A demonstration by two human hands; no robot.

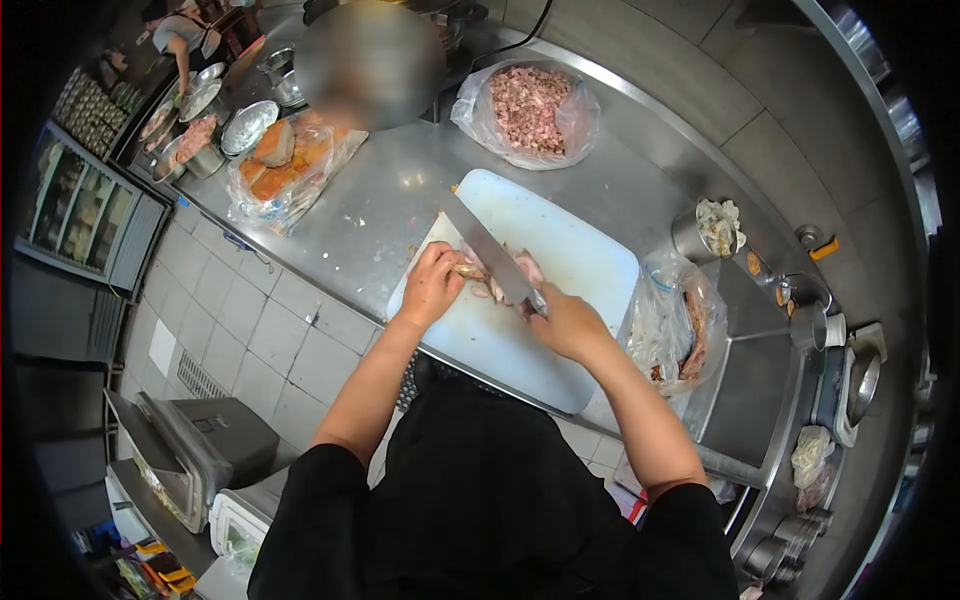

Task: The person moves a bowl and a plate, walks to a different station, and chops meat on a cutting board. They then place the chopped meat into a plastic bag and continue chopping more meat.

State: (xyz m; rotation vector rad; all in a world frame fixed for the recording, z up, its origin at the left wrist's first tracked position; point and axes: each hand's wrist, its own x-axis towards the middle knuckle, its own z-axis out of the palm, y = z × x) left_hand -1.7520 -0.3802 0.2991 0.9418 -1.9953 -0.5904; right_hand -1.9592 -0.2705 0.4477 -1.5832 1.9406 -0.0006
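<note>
A white cutting board (560,250) lies on the steel counter in front of me. My right hand (568,322) is closed round the handle of a large cleaver-like knife (487,245), whose broad blade points up and left over the board. Under and beside the blade are pale pink meat pieces (528,266). My left hand (436,284), fingers bent together, holds a yellowish-pink piece of meat (466,271) at the blade's left side. Part of that piece is hidden by the fingers and the blade.
Diced meat (530,108) sits in a plastic bag behind the board. Bagged orange-brown slabs (275,180) lie back left, near metal bowls (250,127). At right are a steel pot (690,236), a plastic bag (655,320) and a sink (745,400). A co-worker (185,35) stands far left.
</note>
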